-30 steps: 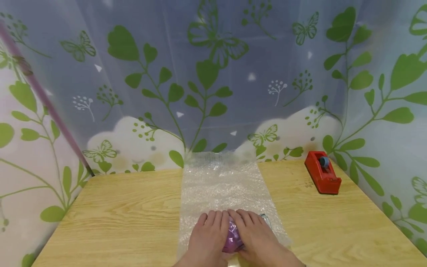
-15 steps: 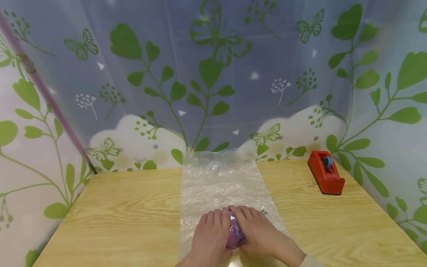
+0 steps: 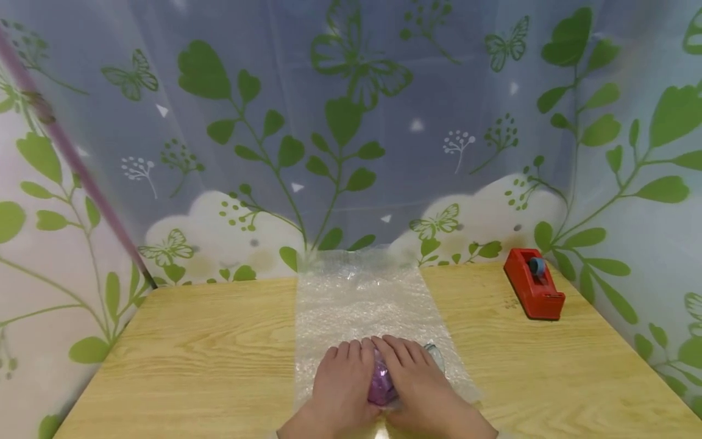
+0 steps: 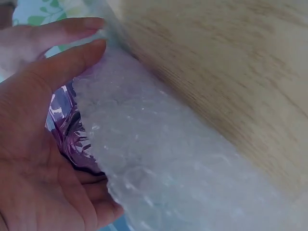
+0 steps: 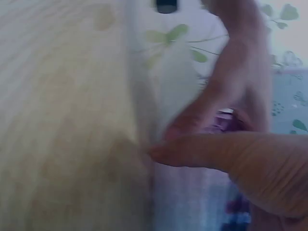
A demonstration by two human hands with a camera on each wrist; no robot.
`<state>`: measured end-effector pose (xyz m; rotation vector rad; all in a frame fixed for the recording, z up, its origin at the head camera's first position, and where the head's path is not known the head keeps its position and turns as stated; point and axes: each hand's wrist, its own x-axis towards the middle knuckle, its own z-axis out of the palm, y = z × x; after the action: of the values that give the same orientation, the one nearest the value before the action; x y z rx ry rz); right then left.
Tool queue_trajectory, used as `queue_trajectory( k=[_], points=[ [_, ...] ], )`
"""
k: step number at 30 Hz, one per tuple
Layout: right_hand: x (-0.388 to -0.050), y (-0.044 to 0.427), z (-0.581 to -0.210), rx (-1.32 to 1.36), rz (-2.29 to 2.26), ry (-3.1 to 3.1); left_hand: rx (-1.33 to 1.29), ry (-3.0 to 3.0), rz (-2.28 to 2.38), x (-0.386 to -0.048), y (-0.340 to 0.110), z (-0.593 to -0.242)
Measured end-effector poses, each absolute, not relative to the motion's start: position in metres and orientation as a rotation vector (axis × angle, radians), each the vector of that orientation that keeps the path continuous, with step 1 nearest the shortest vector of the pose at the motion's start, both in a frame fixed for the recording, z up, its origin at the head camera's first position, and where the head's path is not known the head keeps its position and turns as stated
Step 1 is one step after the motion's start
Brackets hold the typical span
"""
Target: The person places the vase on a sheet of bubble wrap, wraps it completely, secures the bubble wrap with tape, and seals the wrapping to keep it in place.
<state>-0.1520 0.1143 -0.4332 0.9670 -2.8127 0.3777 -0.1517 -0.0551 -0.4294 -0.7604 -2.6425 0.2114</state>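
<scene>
A shiny purple object (image 3: 382, 384) with a glossy, faceted-looking surface lies between my two hands at the near end of a sheet of bubble wrap (image 3: 362, 299). My left hand (image 3: 344, 381) grips its left part, fingers over the far side; in the left wrist view the thumb presses the bubble wrap (image 4: 144, 139) against the purple surface (image 4: 70, 127). Beside it, my right hand (image 3: 419, 381) holds the right part, its thumb (image 5: 197, 150) on the wrap's edge. A clear bluish rounded end (image 3: 435, 355) sticks out past the right fingers. Most of the object is hidden.
The wood-grain table (image 3: 208, 347) carries the sheet, which runs away to the back edge. At the back right stands a red tape dispenser (image 3: 534, 285) with a blue roll. A leaf-and-butterfly patterned curtain (image 3: 351, 152) surrounds the table.
Both hands keep their hold and have shifted only slightly away from me with the purple object. The bluish end at the right shows more than half a second ago. The view has swayed a little.
</scene>
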Motion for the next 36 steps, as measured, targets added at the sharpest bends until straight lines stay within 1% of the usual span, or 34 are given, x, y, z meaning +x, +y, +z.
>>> queue_trajectory(
  k=[5,10,19,26,29,36],
  points=[
    [-0.156,0.106,-0.442,0.874,0.222,-2.709,-0.801,-2.717,0.149,-0.156,-0.059,-0.424],
    [-0.163,0.106,-0.441,0.890,0.212,-2.657,-0.827,-2.777,0.142,-0.161,-0.061,-0.417],
    [-0.163,0.114,-0.425,1.061,0.306,-2.775,-0.907,-3.007,-0.058,-0.162,-0.060,-0.407],
    [-0.166,0.121,-0.411,1.290,0.551,-2.911,-1.105,-3.156,-0.536,-0.169,-0.070,-0.402],
    [-0.169,0.123,-0.406,1.342,0.629,-2.995,-1.157,-3.195,-0.679,-0.171,-0.073,-0.401],
    [-0.176,0.125,-0.401,1.415,0.632,-3.060,-1.216,-3.229,-0.788,-0.175,-0.075,-0.397]
  ],
)
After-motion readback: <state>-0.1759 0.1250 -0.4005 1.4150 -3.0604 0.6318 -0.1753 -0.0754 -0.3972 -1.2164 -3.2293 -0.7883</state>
